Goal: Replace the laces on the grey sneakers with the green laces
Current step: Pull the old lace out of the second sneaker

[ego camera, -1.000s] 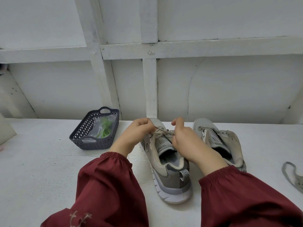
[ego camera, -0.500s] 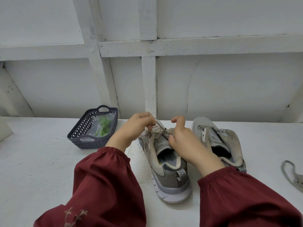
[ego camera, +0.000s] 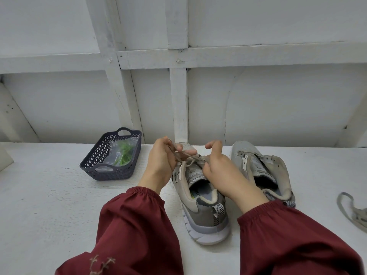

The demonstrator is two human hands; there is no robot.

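Two grey sneakers stand side by side on the white table, heels toward me. The left sneaker (ego camera: 200, 203) still carries its old grey lace (ego camera: 188, 155). My left hand (ego camera: 161, 161) pinches a strand of that lace and holds it up to the left. My right hand (ego camera: 220, 171) rests on the sneaker's tongue area, fingers curled on the lace there. The right sneaker (ego camera: 262, 167) has no lace in its eyelets. The green laces (ego camera: 124, 152) lie in a clear bag inside the dark basket (ego camera: 99, 169).
A removed grey lace (ego camera: 351, 211) lies on the table at the far right edge. A white framed wall (ego camera: 178, 96) rises right behind the shoes. A pale object's corner (ego camera: 5, 157) shows at the far left.
My left hand has drawn the lace strand up and leftward out of the sneaker. My right hand slid slightly down onto the tongue. The shoes and basket stayed put.
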